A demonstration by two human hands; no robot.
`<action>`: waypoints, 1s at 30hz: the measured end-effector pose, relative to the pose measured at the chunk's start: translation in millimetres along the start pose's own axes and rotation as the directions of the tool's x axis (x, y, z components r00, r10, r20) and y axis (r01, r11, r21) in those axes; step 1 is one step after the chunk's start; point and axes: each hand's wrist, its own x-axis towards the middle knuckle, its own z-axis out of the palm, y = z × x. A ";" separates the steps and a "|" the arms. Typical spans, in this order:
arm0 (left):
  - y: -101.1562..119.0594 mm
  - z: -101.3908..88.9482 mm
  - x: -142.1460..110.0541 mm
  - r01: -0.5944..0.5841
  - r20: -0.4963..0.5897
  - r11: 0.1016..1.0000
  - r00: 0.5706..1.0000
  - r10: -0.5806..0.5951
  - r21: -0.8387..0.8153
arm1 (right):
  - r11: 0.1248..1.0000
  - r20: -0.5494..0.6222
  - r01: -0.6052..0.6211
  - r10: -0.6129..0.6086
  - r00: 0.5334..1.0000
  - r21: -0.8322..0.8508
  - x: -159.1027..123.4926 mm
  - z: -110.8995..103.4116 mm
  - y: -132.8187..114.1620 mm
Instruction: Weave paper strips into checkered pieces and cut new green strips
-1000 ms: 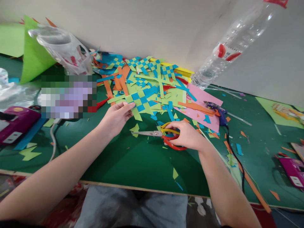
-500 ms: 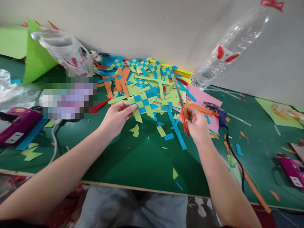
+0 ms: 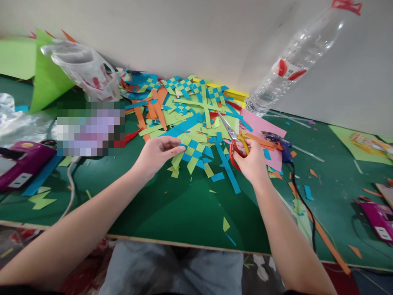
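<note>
Our left hand (image 3: 158, 157) pinching blue-and-green checkered paper (image 3: 194, 150) mid-frame, our right hand (image 3: 253, 162) curled around scissors (image 3: 233, 135), bottle (image 3: 290, 71) at upper right

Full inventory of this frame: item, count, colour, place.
woven paper piece: 1, blue and light green, centre
scissors: 1, red and yellow handles, centre right
heaped woven pieces: several, blue and green, rear centre
paper scraps: many, green, blue, orange, centre
paper sheet: 1, pink, right of centre
other sheets: several, green, left and right
plastic bottle: 1, clear, red cap, right rear
apparent glue gun: 1, blue, right
apparent power strips: 2, purple, both sides
plastic bag: 1, whitish, left rear
pixelated object: 1, lilac, left
tassel: 1, red, left
table: 1, green, below
wall: 1, grey, rear
left hand: 1, bare, holding woven paper piece
right hand: 1, bare, holding scissors
</note>
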 end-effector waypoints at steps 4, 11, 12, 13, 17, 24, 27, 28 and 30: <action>-0.5 -0.8 -0.5 -0.001 0.055 0.999 0.999 -0.001 0.044 | 0.979 -0.020 0.109 -0.114 0.993 -0.171 -2.2 0.4 -1.8; 2.4 3.1 -3.0 -0.052 0.201 0.981 0.980 0.014 0.187 | 0.930 0.072 0.174 -0.159 0.985 -0.325 -3.2 0.3 -1.0; 2.3 3.9 -3.7 -0.071 0.219 0.975 0.975 0.023 0.213 | 0.924 0.077 0.179 -0.163 0.984 -0.337 -3.2 -0.1 -0.5; 2.0 4.7 -4.5 -0.099 0.234 0.965 0.971 0.041 0.243 | 0.919 0.077 0.189 -0.173 0.982 -0.345 -3.3 -0.8 -0.6; 0.2 6.0 -6.8 -0.294 0.288 0.841 0.942 0.175 0.454 | 0.912 0.041 0.292 -0.293 0.955 -0.286 -9.4 -3.7 -11.6; -6.3 5.0 -4.1 -0.477 0.339 0.581 0.879 0.336 0.659 | 0.707 0.407 0.703 -0.665 0.626 0.074 -49.3 17.7 -50.2; -6.9 6.3 -4.5 -0.488 0.347 0.551 0.872 0.345 0.678 | 0.642 0.495 0.753 -0.707 0.505 0.148 -62.9 30.4 -55.9; -6.6 6.7 -4.8 -0.485 0.344 0.545 0.873 0.345 0.684 | 0.627 0.509 0.760 -0.716 0.477 0.169 -65.7 32.8 -56.6; -5.7 7.3 -4.9 -0.478 0.333 0.545 0.877 0.347 0.689 | 0.598 0.538 0.774 -0.732 0.419 0.209 -69.3 35.2 -57.0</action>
